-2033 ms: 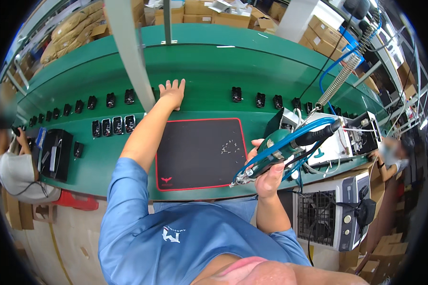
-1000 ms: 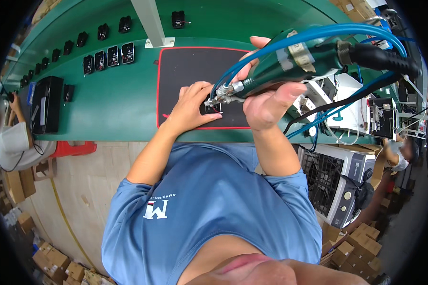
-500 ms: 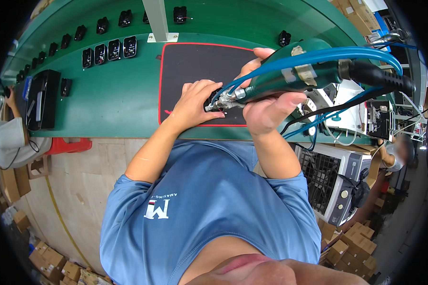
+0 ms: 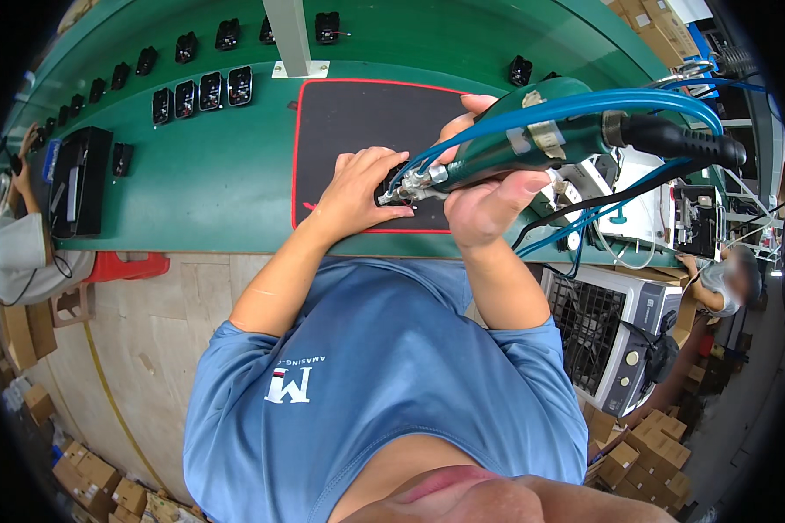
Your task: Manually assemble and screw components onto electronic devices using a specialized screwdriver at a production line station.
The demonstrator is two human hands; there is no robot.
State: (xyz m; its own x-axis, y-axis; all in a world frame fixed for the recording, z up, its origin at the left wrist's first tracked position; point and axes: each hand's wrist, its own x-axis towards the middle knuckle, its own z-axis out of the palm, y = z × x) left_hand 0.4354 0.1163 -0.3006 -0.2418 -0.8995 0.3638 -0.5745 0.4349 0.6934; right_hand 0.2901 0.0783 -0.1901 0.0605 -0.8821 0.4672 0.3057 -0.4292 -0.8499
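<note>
A green powered screwdriver (image 4: 523, 144) with blue air hoses and a metal nose is gripped in my right hand (image 4: 488, 205), its body slanting down to the left. The tool's nose (image 4: 414, 185) meets a small black housing (image 4: 385, 181), mostly hidden by my fingers. My left hand (image 4: 358, 187) curls around that housing and steadies it against the black mat (image 4: 349, 113) with a red border. The exact contact point of the tip is covered.
Open black housings (image 4: 211, 91) stand in a row beyond the mat, with several more along the back shelf. A grey post (image 4: 288, 39) rises behind the mat. To the left sits a black box (image 4: 80, 183); right are machinery (image 4: 698, 218) and an air cooler (image 4: 615, 336). Co-workers sit at both sides.
The rear of the screwdriver has shifted slightly left and down, its nose staying at the housing. My left hand holds its place. The co-worker at far left has raised a hand.
</note>
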